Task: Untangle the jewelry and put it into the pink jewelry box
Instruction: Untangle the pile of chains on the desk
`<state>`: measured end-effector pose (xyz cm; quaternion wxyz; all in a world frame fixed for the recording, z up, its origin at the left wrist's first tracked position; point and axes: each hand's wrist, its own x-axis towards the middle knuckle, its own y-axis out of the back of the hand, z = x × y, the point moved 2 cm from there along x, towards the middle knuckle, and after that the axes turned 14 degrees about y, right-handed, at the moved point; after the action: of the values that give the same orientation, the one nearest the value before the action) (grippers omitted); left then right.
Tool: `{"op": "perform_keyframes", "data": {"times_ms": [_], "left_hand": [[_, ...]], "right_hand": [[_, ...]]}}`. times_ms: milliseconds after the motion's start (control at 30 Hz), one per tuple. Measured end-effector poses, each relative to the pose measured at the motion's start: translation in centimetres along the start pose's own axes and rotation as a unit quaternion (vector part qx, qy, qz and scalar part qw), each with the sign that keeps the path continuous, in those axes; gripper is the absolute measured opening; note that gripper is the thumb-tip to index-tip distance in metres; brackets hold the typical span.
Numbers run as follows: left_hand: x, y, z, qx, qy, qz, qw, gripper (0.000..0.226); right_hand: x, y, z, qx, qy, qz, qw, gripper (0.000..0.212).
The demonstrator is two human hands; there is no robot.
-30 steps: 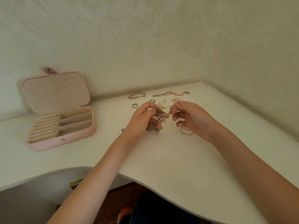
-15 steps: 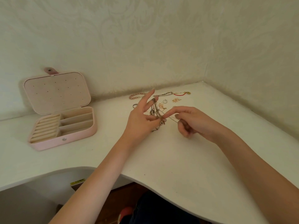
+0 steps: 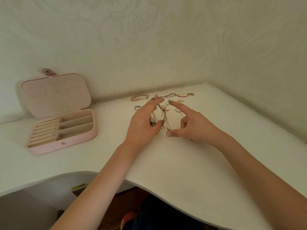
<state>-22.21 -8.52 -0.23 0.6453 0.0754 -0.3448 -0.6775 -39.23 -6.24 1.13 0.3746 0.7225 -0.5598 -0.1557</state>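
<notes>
The pink jewelry box (image 3: 61,130) sits open on the white desk (image 3: 182,160), its lid (image 3: 55,94) standing up against the wall. Inside the box I see a row of soft ring rolls on one side and long slots on the other. All of them look bare. The lid has rows of tiny holes.

Well to the right of the box, my two hands are up over the desk, a little apart. My left hand (image 3: 142,122) has its fingers stretched out, and the tangled chains (image 3: 163,117) hang from them. My right hand (image 3: 192,125) points one finger forward, and its thumb touches the low end of a chain. I cannot tell if that hand pinches it.

Farther from the box, by the wall, lie a pink bead bracelet (image 3: 139,97), a red cord bracelet (image 3: 184,95) and a ring (image 3: 137,107). My hands hide part of the pile, and the small pieces there are too tiny to name.
</notes>
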Motion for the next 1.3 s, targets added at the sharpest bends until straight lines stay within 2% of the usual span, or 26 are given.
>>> {"op": "perform_keyframes", "data": {"times_ms": [133,267,300,467,567,667,767,867,967,1100,1167,1233,1300], "left_hand": [[0.3,0.0,-0.5,0.021,-0.005,0.035,0.999,0.056],[0.4,0.2,-0.5,0.032,-0.008,0.080,0.996,0.013],[0.4,0.2,-0.5,0.046,-0.015,0.100,0.994,0.010],[0.4,0.6,-0.5,0.079,-0.026,0.181,0.980,0.020],[0.3,0.6,-0.6,0.059,0.001,0.173,0.983,0.018],[0.4,0.6,-1.0,0.090,0.005,0.186,0.978,0.023],[0.4,0.7,-0.5,0.003,0.009,0.139,0.990,0.020],[0.3,0.8,0.1,-0.136,0.090,0.061,0.985,0.021],[0.1,0.6,0.5,-0.254,0.171,0.013,0.952,0.021],[0.1,0.5,0.9,-0.304,0.190,-0.030,0.933,0.018],[0.2,0.4,0.7,-0.319,0.196,-0.044,0.926,0.011],[0.1,0.2,0.7,-0.327,0.199,-0.055,0.922,0.005],[-0.1,0.1,0.8,-0.327,0.194,-0.062,0.923,0.006]], "right_hand": [[0.0,-0.1,-0.1,0.008,0.006,-0.003,1.000,0.109],[-0.1,-0.4,-0.1,-0.006,0.011,-0.009,1.000,0.112],[-0.1,-0.4,-0.1,-0.015,0.010,-0.012,1.000,0.112],[-0.3,-0.1,0.1,-0.083,0.006,-0.018,0.996,0.113],[-0.4,0.0,0.1,-0.132,0.001,-0.028,0.991,0.114],[-0.4,0.1,0.3,-0.156,-0.006,-0.027,0.987,0.113],[-0.5,0.4,0.3,-0.167,-0.006,-0.027,0.986,0.109],[-0.5,0.3,0.3,-0.198,0.000,-0.036,0.979,0.100],[-0.4,0.3,0.5,-0.199,-0.007,-0.034,0.979,0.082],[-0.2,0.4,0.2,-0.159,0.012,0.067,0.985,0.011],[-0.1,0.4,-0.4,-0.136,0.030,0.132,0.982,0.008],[-0.1,0.2,-1.4,-0.032,0.053,0.184,0.981,0.007],[0.0,-0.2,-2.2,0.067,0.066,0.204,0.974,0.007]]}}
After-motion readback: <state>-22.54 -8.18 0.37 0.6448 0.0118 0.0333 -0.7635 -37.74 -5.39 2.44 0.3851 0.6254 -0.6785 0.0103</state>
